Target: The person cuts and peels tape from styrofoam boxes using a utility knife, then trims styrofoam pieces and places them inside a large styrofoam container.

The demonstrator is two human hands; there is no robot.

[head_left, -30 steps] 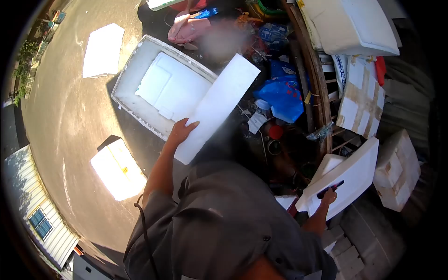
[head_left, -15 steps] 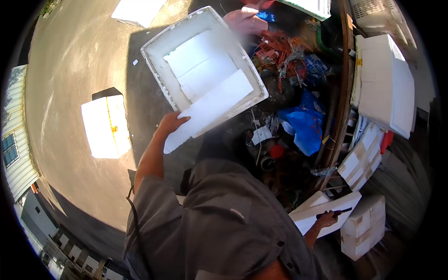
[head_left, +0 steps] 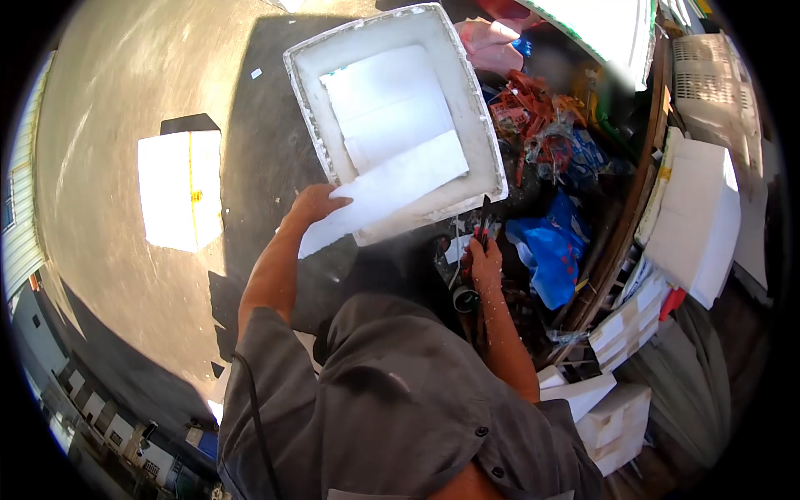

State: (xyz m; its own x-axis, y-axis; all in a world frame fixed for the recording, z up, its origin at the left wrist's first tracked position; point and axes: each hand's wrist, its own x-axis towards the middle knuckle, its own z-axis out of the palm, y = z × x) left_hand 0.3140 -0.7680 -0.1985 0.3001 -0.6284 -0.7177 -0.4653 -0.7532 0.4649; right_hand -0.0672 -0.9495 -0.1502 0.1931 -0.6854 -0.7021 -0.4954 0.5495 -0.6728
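Observation:
My left hand (head_left: 315,205) grips the lower left end of a long white foam strip (head_left: 400,183). The strip lies slanted across the near part of a large open foam box (head_left: 492,154). Flat white foam pieces (head_left: 387,104) lie inside that box, partly under the strip. My right hand (head_left: 486,257) is closed around a dark-bladed knife (head_left: 485,215) with some red on its handle. The blade points up, near the box's lower right corner. Small white crumbs stick to my right forearm.
A blue plastic bag (head_left: 550,254) and red plastic scraps (head_left: 529,104) lie right of the box, beside a wooden rail (head_left: 637,208). Foam boxes (head_left: 687,212) and a white crate (head_left: 708,75) stand beyond. A taped foam box (head_left: 179,190) sits at left. Pink material is at the top.
My right hand has come from the foam boxes at lower right to beside the large box, still holding the knife. The strip now lies lower over the box. The view has turned.

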